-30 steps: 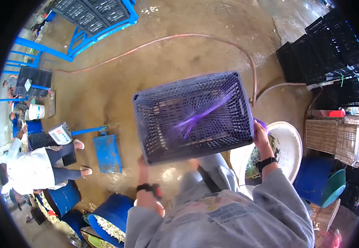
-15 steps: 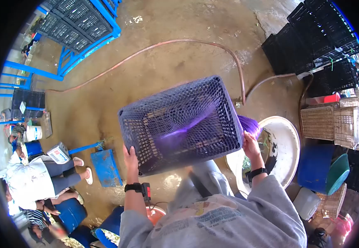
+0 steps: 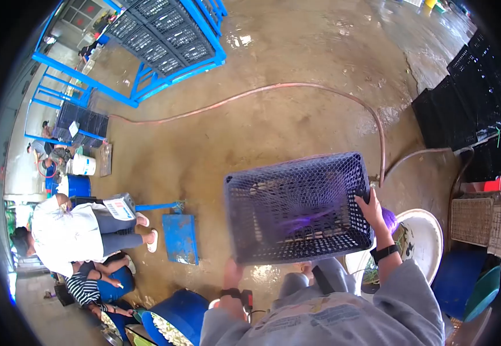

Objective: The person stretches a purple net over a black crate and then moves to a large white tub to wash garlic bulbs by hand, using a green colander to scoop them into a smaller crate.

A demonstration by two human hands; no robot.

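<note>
A black plastic mesh crate [image 3: 285, 199] is held in front of me, tilted with its open side facing me. My right hand [image 3: 370, 210] grips its right end, fingers over the rim. At the lower left corner my left hand [image 3: 233, 273] holds the crate, slightly blurred, its fingertips hidden. Purple bristles [image 3: 389, 219] show beside my right wrist, and a purple patch shows through the mesh. Right of my legs stands a round white tub [image 3: 426, 233] with greenery inside.
A brown hose [image 3: 296, 85] curves across the wet floor. Blue racking [image 3: 172, 79] with crates stands ahead left; stacked black crates [image 3: 449, 115] stand right. A person in a white top [image 3: 69, 236] stands left, near a blue barrel [image 3: 187, 308] and a blue board [image 3: 180, 238].
The crate has swung lower and more level, its left end dropping. My right hand has moved from the lower corner up the right end. The view has shifted, showing more at left.
</note>
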